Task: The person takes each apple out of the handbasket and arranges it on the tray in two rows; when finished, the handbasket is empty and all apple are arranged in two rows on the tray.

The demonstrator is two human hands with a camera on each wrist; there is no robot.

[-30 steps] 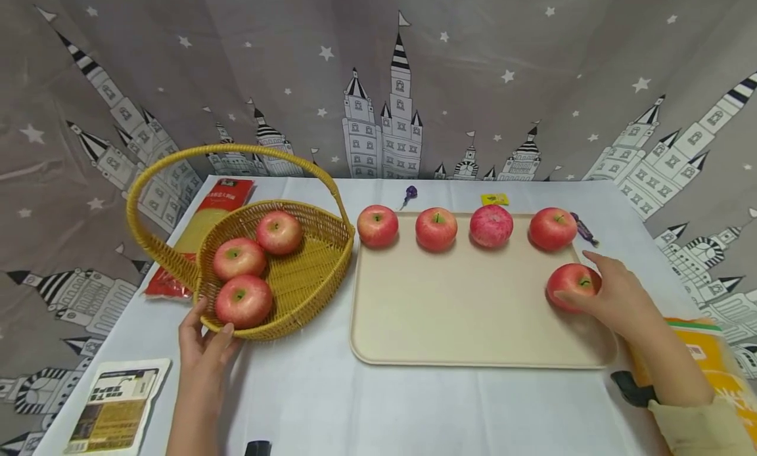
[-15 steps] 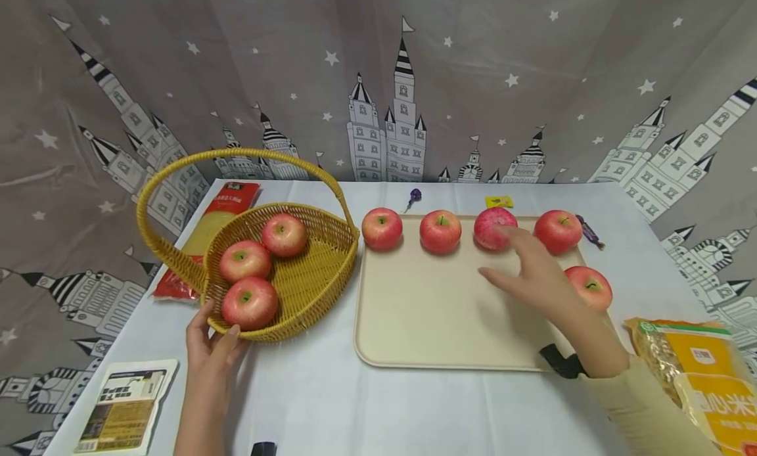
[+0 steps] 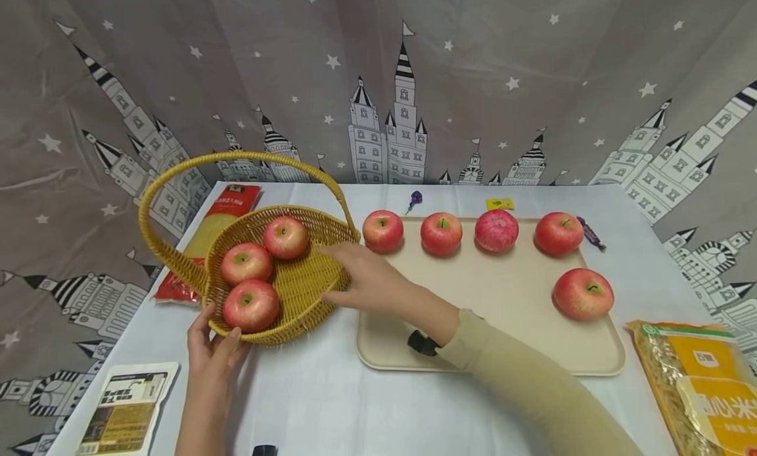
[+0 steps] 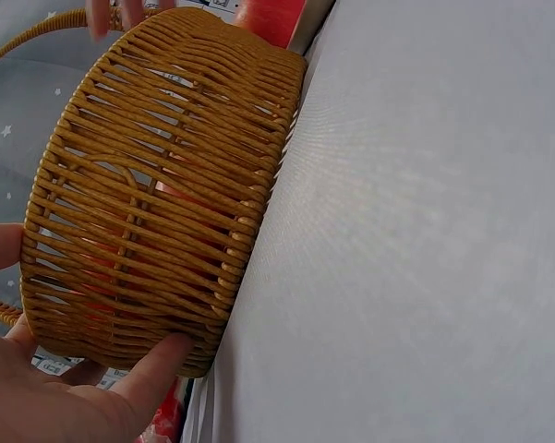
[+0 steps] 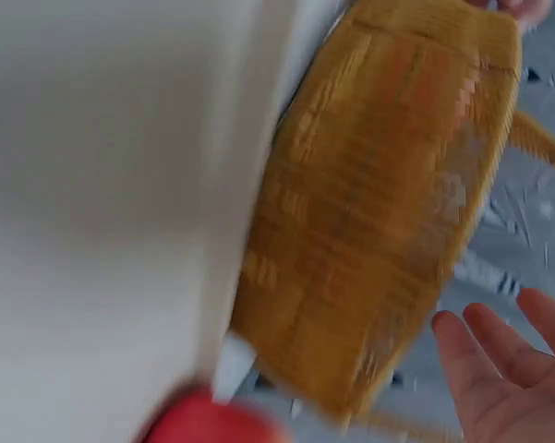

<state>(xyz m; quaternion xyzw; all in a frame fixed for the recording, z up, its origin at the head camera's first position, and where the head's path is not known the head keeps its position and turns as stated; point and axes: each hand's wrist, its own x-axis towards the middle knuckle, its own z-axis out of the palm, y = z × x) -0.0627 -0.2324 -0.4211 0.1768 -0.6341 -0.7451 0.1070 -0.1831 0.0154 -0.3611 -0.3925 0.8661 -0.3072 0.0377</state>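
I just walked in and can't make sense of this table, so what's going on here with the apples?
A person steadies the near rim of a wicker basket with the left hand; three apples lie in it. The right hand, fingers open and empty, reaches over the basket's right rim. Five more apples sit on a beige tray: four along its far edge, one near its right side.

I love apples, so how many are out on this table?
8. Three lie in the basket. Five sit on the tray: four in the back row, one nearer right. None seems hidden.
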